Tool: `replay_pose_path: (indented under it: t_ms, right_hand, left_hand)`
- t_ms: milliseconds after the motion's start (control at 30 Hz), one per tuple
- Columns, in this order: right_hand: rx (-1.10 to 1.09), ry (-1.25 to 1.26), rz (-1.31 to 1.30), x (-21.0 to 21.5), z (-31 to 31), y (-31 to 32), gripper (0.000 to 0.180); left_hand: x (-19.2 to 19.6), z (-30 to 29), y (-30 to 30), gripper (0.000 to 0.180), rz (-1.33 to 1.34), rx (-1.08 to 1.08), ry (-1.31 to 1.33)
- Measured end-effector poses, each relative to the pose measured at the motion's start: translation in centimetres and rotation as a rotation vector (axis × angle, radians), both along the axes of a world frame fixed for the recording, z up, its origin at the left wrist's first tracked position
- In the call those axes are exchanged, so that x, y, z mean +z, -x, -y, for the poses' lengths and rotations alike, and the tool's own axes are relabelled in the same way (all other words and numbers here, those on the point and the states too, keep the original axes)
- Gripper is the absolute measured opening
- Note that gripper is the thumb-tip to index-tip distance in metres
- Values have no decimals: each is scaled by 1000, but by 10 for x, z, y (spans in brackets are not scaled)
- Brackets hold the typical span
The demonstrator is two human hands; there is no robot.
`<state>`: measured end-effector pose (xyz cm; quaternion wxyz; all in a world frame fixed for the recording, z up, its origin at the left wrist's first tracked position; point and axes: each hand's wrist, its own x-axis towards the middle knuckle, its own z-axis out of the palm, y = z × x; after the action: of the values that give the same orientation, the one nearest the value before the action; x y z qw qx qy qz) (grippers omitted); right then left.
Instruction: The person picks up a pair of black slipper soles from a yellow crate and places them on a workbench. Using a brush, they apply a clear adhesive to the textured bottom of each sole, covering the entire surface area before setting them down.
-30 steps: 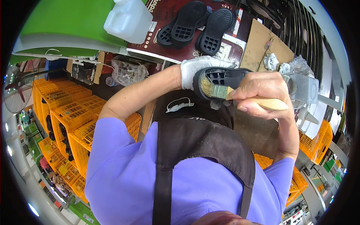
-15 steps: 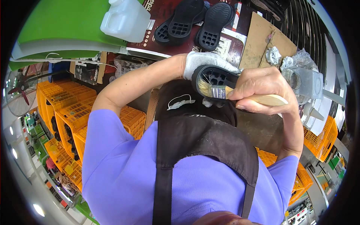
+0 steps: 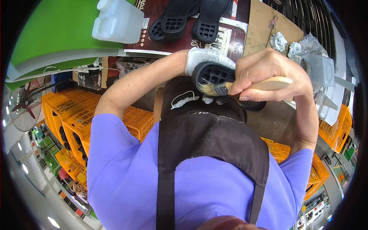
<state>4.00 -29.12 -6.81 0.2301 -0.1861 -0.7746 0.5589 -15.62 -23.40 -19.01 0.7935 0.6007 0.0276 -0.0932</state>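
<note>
Brush (image 3: 270, 83) is pinched between thumb and bent fingers of the right hand (image 3: 264, 73), its bristles touching the near inside edge of a black sole (image 3: 211, 73); brushing this edge is, I judge, the step in hand. Gloved left hand (image 3: 209, 58) supports the sole before the apron (image 3: 214, 143), but its fingertips are hidden, so I cannot tell their closing. Another stroke would call for a steady sole.
</note>
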Motion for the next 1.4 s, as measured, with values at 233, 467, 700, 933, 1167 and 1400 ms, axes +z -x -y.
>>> replay_pose_path:
  t_ms: [233, 467, 700, 933, 1167, 1400]
  right_hand:
    - [44, 45, 50, 1, 1, -5, 13]
    - [48, 80, 103, 3, 5, -18, 14]
    - [-4, 40, 257, 5, 15, -35, 14]
    - [-427, -182, 343, 26, 46, -66, 17]
    - [-586, -313, 47, 9, 65, -39, 20]
    - [-740, -301, 138, -33, 66, -21, 27]
  left_hand:
    - [5, -2, 2, 48, -140, -14, 134]
    - [20, -3, 1, 44, -174, 51, -13]
    - [9, 0, 12, 26, -332, 323, 605]
    - [31, 4, 9, 58, -302, 285, 1070]
    - [30, 19, 6, 57, -128, 505, 1190]
    - [34, 26, 7, 63, -90, 526, 1148]
